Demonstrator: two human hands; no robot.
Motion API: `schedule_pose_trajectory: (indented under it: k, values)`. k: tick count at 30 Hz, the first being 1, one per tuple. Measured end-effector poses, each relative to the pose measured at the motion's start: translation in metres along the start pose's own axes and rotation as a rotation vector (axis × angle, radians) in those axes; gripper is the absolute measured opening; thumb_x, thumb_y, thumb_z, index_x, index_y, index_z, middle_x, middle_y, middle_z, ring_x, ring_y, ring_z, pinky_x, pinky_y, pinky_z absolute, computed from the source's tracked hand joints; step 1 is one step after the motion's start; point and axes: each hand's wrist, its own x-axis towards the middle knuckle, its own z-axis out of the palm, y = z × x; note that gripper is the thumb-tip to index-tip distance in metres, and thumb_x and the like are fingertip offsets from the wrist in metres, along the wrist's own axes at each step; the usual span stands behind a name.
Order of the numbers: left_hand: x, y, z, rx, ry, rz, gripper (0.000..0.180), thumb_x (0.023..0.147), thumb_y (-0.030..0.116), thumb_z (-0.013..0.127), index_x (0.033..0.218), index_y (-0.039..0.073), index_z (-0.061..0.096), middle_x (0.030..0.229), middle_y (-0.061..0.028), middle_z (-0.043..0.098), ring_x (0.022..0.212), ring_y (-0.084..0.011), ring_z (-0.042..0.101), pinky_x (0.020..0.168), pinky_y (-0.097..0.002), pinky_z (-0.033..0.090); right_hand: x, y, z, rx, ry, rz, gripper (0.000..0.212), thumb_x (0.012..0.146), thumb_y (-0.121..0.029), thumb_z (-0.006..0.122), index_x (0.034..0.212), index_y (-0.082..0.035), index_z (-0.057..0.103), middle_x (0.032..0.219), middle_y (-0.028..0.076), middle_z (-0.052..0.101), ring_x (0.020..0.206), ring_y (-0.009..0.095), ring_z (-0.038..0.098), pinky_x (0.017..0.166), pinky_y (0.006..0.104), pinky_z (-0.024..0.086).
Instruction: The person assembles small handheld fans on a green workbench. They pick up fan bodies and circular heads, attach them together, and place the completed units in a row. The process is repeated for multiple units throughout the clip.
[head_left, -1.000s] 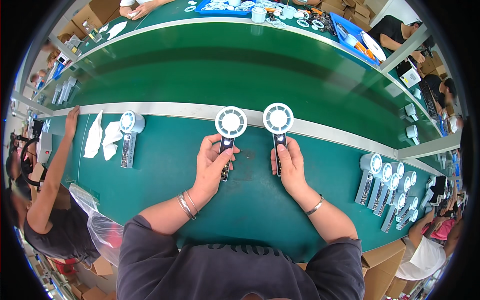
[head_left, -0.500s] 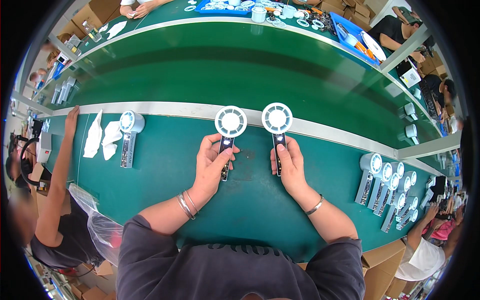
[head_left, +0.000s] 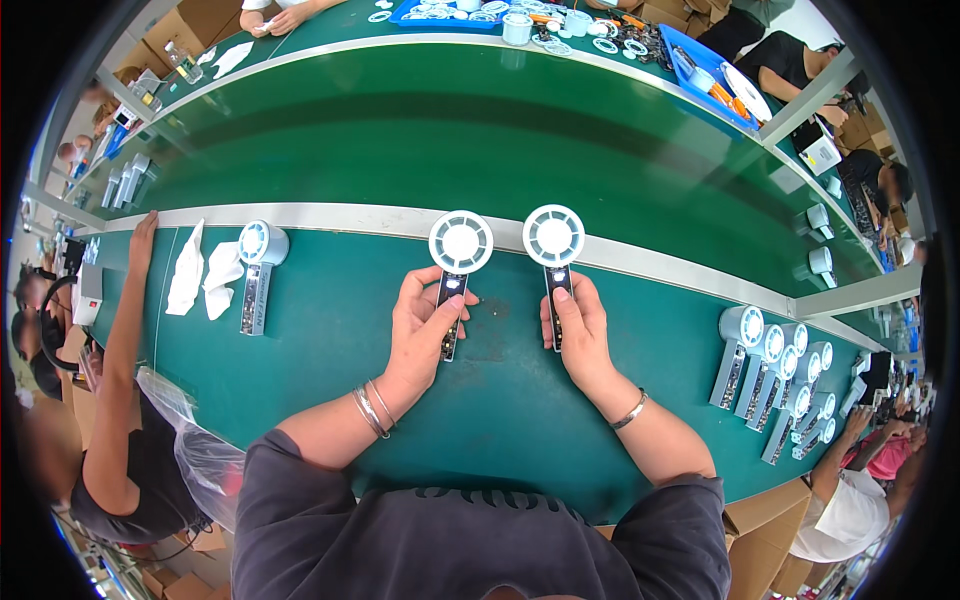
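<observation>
Well, mid-frame my left hand (head_left: 428,322) grips a round, slotted white fan (head_left: 461,242), my right hand (head_left: 580,325) its twin (head_left: 554,235) (narrow dark handles (head_left: 452,288)), over the smooth green table (head_left: 300,370).

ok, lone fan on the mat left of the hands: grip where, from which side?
Probably the fan's handle, from the near right: it's slim, straight and points to the near side, while the round head is wider and a white cloth-like piece lies close on the left.
</observation>
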Motion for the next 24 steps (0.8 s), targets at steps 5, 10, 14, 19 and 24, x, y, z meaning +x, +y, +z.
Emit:
schedule_pose_trajectory:
  k: [5,10,14,19,24]
  values:
    - [0.0001,0.0005,0.0003,0.000,0.000,0.002,0.030,0.087,0.010,0.054,0.113,0.003,0.042,0.091,-0.0129,0.059,0.076,-0.0120,0.054,0.062,-0.0240,0.046,0.0003,0.0018,-0.0004,0.004,-0.001,-0.006,0.031,0.096,-0.026,0.044,0.113,-0.001,0.041,0.076,0.003,0.049,0.055,0.007,0.045,0.046,0.0207,0.038]
    - [-0.0007,0.0019,0.0005,0.006,0.006,-0.001,0.030,0.087,0.010,0.054,0.113,0.003,0.042,0.091,-0.0128,0.059,0.076,-0.0120,0.054,0.062,-0.0240,0.046,0.0001,-0.0002,0.0006,0.003,0.005,-0.005,0.030,0.096,-0.026,0.044,0.113,-0.001,0.042,0.075,0.003,0.049,0.055,0.007,0.045,0.046,0.0205,0.038]
    - [-0.0005,0.0017,0.0007,0.003,0.004,-0.004,0.030,0.087,0.011,0.054,0.113,0.003,0.042,0.091,-0.0126,0.059,0.076,-0.0119,0.054,0.062,-0.0239,0.046,0.0001,0.0006,0.0000,0.011,0.007,-0.001,0.030,0.096,-0.026,0.044,0.113,-0.001,0.042,0.076,0.003,0.050,0.055,0.007,0.045,0.046,0.0206,0.038]
    - [-0.0003,0.0018,0.0007,0.004,0.005,-0.001,0.031,0.087,0.011,0.054,0.114,0.003,0.042,0.091,-0.0126,0.059,0.076,-0.0119,0.054,0.062,-0.0239,0.046,0.0001,0.0002,0.0004,0.023,0.011,0.005,0.030,0.096,-0.026,0.044,0.113,-0.001,0.042,0.076,0.003,0.049,0.055,0.007,0.045,0.046,0.0207,0.038]
    - [0.0000,0.0019,0.0008,0.002,0.002,0.003,0.031,0.087,0.011,0.054,0.114,0.002,0.042,0.091,-0.0128,0.059,0.076,-0.0120,0.054,0.062,-0.0240,0.046,0.0004,0.0007,0.0001,0.025,0.010,0.009,0.030,0.096,-0.026,0.044,0.113,-0.001,0.041,0.076,0.003,0.049,0.055,0.007,0.045,0.046,0.0208,0.038]
